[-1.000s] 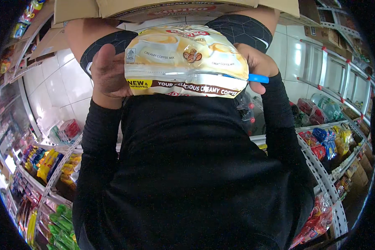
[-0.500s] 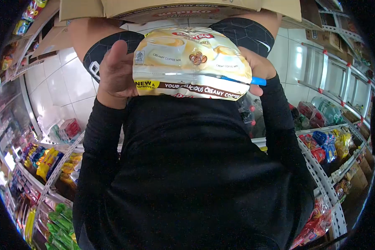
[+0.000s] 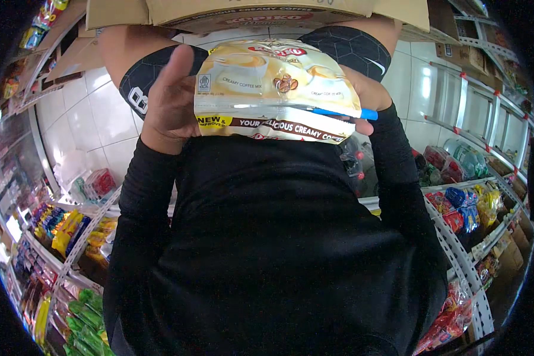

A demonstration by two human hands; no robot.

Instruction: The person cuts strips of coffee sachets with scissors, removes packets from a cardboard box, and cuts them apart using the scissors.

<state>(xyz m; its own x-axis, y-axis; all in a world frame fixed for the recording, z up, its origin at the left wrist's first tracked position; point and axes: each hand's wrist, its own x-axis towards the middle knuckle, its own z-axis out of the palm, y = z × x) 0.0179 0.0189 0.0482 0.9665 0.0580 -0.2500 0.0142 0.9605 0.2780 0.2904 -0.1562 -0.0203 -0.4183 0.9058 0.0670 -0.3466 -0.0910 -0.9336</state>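
A puffy cream and white coffee mix bag (image 3: 273, 89) is held between both hands above the lap, its printed front up. My left hand (image 3: 172, 98) is at the bag's left end, thumb raised and the other fingers partly behind or under it. At the right end my right hand (image 3: 368, 95) grips the bag, with most of its fingers hidden behind. A blue pen-like stick (image 3: 369, 114) sticks out there, lying along the bag's seam near the right palm.
An open cardboard box (image 3: 267, 18) stands beyond the knees. A metal ladder (image 3: 486, 113) lies at the right. Shelves with packets (image 3: 463, 204) are on the right, and more packets (image 3: 71, 231) on the left. Bottles (image 3: 466, 157) stand near the ladder.
The bag and my left hand have shifted a little to the right, and the left thumb has lifted. More of the blue stick shows along the seam.
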